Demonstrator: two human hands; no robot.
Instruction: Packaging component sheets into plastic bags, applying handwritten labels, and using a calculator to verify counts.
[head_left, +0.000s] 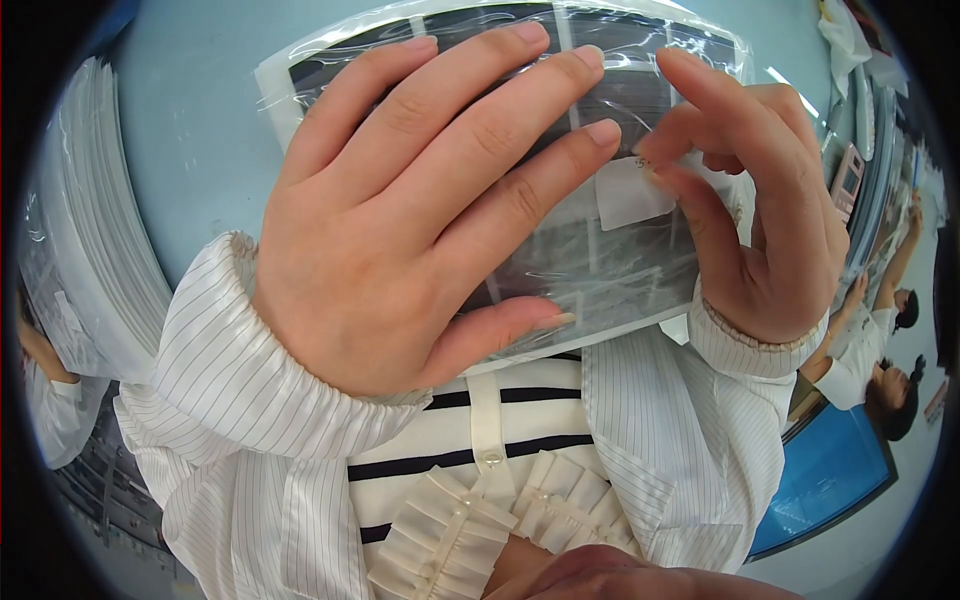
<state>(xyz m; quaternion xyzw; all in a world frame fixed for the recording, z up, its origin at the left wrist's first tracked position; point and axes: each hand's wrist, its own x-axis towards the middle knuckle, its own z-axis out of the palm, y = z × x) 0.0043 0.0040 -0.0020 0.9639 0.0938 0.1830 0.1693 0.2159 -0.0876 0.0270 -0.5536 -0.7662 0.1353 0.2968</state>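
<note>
Nearest the camera was the person's own front: a ruffled white placket (470,520) over a dark-striped top, with striped white sleeves (260,380) rising from the lower edge. Above these, the left hand (400,230) lay flat across a clear plastic-wrapped pack (610,270), its four fingers (520,130) spread wide over the face and the thumb hooked along the pack's near edge, so the pack was pressed and steadied, not clenched. The right hand (760,220) stood at the pack's right edge, thumb and forefinger pinched together at a small white label (630,195) on the film; whether they had the label itself or only the film could not be told. The pack was held up over the pale blue tabletop (190,140), dark sheets visible through the wrap. It appeared light and thin, stiff enough to stay flat; the film looked slippery and prone to creasing, so the edges seemed the safest hold. A stack of similar wrapped packs (100,230) sat at the tabletop's left edge. Other people (880,350) worked at the far right.
</note>
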